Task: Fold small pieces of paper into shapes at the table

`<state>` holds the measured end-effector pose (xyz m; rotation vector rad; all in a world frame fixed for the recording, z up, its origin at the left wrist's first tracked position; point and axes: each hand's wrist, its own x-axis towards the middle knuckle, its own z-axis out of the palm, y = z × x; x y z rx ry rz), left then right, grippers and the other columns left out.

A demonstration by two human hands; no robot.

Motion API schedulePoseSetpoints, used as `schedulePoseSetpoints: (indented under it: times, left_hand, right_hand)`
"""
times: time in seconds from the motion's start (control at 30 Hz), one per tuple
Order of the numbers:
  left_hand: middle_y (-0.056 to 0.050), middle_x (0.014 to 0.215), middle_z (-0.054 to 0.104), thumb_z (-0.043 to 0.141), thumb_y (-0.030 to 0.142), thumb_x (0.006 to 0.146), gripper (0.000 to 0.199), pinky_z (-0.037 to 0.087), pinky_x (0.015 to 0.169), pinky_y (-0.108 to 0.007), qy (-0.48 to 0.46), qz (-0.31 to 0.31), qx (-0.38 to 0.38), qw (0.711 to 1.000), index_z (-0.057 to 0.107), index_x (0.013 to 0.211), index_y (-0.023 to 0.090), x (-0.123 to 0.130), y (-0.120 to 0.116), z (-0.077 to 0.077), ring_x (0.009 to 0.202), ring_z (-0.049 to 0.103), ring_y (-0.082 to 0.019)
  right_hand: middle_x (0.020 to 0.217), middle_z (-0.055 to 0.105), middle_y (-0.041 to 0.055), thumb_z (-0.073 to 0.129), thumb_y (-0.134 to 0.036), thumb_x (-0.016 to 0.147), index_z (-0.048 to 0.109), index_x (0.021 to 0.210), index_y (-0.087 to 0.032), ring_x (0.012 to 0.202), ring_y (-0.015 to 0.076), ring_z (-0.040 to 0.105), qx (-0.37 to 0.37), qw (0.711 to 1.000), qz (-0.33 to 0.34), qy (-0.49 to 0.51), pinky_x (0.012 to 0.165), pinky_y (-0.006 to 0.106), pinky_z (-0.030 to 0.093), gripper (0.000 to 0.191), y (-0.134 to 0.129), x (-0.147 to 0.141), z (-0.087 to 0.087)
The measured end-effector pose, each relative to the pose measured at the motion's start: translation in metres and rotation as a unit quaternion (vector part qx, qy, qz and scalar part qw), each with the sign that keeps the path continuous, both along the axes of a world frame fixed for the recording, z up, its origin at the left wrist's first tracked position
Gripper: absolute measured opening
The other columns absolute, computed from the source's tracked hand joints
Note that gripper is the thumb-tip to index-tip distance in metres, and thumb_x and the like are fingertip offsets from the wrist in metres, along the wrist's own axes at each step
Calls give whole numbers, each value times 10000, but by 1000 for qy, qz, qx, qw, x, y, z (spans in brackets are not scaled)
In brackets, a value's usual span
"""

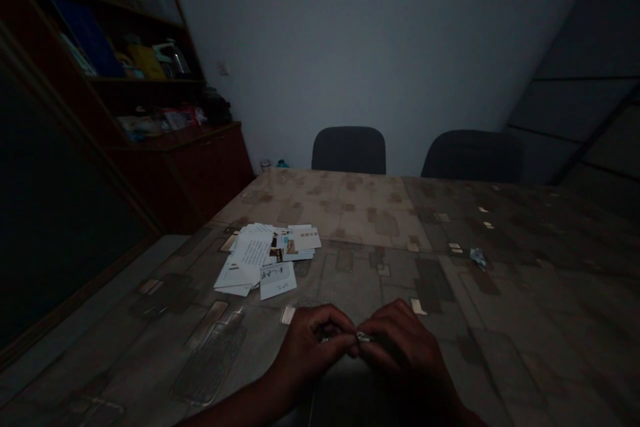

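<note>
My left hand [313,347] and my right hand [410,343] meet at the near side of the table. Both are closed, thumbs and fingers pinched together around a small pale object [364,337]. Only a bit of it shows between the fingertips, and the dim light leaves its kind unclear. Beyond my left hand lies a loose pile of white printed cards [250,250], overlapping each other, some with pictures and one with handwritten-looking characters. A small crumpled whitish-blue wrapper-like scrap [478,256] rests off to the right, apart from my hands.
A patterned cloth covers the table [350,200]. Two dark chairs, one in the middle [349,149] and one at right [473,155], stand behind the far edge. At left rises a dark red cabinet [200,163] with filled shelves. A glass [265,165] sits near the far left corner.
</note>
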<state>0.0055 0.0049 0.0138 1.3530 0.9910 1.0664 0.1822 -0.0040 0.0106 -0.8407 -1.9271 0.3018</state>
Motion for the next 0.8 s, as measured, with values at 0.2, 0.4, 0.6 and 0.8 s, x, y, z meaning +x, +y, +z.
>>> schedulePoseSetpoints:
  times: [0.2,0.4,0.6,0.8]
  left_hand:
    - [-41,594,716,703,153,706,63,484,576,-225,-36,-13,-14,999,682,648,143,0,-1,-1,583,672,-162]
    - [-35,589,716,695,121,702,67,486,574,-221,-47,-9,-33,998,668,644,140,1,-2,-3,577,672,-155]
    - [-43,587,715,696,150,707,64,493,582,-236,-54,-7,-46,997,663,654,137,2,-2,-4,581,674,-166]
    - [-32,554,699,688,145,657,48,484,574,-236,-42,15,-70,997,648,630,142,6,0,-6,553,664,-164]
  right_hand:
    - [689,639,3,515,-283,999,637,819,-199,638,146,564,32,999,8,-14,611,293,409,233,0,-1,8]
    - [675,639,2,517,-306,996,646,803,-204,628,142,577,14,1000,7,-18,585,282,439,253,0,0,14]
    - [682,648,0,506,-314,1002,639,815,-211,628,144,573,21,999,7,-36,595,285,427,251,0,0,13]
    - [699,641,9,468,-367,1010,641,813,-206,666,154,582,-25,999,9,-36,617,278,434,308,3,4,3]
